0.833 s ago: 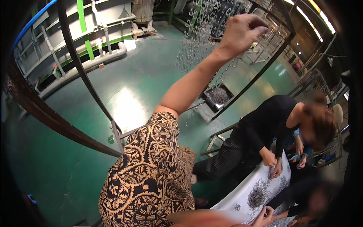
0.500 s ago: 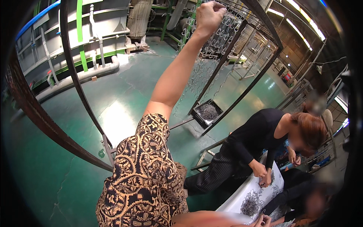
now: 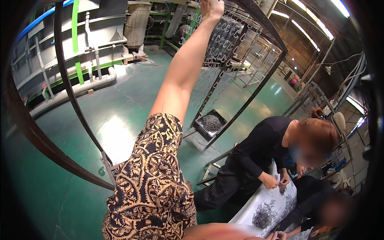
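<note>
My left arm, in a black and tan patterned sleeve (image 3: 154, 160), stretches up and away from me. At the top edge is my left hand (image 3: 212, 9), partly cut off, its visible fingers curled closed; what they hold, if anything, is hidden. It is beside the top of a dark metal frame, where rows of small metal hooks (image 3: 224, 44) hang. Thin chain-like strands dangle below them toward a black tray (image 3: 218, 134) of small dark metal pieces (image 3: 211, 123). I cannot make out my right hand. A blurred skin-coloured shape crosses the bottom edge.
Dark frame bars (image 3: 80, 100) curve at left, and another bar (image 3: 256, 84) slants at right. A person in black (image 3: 260, 140) bends over a white table (image 3: 246, 214) with piles of small metal pieces. Another person in black (image 3: 308, 192) works there. Pipes (image 3: 92, 90) line the far left.
My left hand has moved up and slightly left in view, partly past the top edge. The whole scene has shifted left. The person's hands at the table have come closer together.
</note>
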Demonstrator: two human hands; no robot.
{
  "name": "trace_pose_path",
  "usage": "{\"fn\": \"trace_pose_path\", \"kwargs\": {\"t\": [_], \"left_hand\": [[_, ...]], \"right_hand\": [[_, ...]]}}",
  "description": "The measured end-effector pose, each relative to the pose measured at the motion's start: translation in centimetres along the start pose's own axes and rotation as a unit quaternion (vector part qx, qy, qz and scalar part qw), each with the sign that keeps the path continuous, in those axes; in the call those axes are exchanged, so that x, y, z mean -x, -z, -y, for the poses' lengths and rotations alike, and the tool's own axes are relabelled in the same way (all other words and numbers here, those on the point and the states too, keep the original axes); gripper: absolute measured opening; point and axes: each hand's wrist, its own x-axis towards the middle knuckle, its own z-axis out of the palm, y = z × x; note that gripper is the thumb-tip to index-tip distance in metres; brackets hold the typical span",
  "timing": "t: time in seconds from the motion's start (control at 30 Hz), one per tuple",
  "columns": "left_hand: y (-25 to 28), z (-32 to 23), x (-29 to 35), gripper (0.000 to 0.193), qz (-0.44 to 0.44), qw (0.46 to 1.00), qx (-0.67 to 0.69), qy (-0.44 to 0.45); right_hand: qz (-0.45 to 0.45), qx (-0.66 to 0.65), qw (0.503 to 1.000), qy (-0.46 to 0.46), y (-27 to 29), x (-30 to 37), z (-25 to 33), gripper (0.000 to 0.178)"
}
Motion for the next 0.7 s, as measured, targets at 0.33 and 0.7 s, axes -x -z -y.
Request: {"fn": "trace_pose_path", "kwargs": {"t": [0.33, 0.7], "left_hand": [[-7.1, 9.0, -3.4, 0.028, -0.194, 0.946, -0.158, -0.205], [11.0, -5.2, 10.5, 0.021, -0.191, 0.871, 0.452, -0.045]], "right_hand": [[-0.008, -0.062, 0.981, 0.182, -0.4, -2.8, 0.9, 0.013], [-0.397, -0.265, 0.878, -0.029, 5.4, 9.8, 5.8, 0.008]]}}
